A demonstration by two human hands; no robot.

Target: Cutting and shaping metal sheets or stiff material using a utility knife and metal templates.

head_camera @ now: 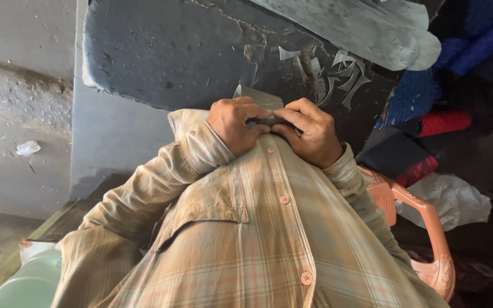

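Two hands meet at centre frame, the left hand (pixel 236 124) and the right hand (pixel 309 131), pinching one grey sheet piece (pixel 261 98). Three shirt buttons (pixel 284 199) run down the middle. One orange plastic chair (pixel 429 228) lower right, one crumpled paper (pixel 28 148) far left.

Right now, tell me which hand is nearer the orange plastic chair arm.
Right. The right hand is just above and left of the orange plastic chair arm; the left hand is farther left, beyond the right hand.

Bare slab (pixel 161 51) at my 11 o'clock gives passage; metal offcuts (pixel 346 77) at 1 and chair arm (pixel 429 228) at 4 obstruct.
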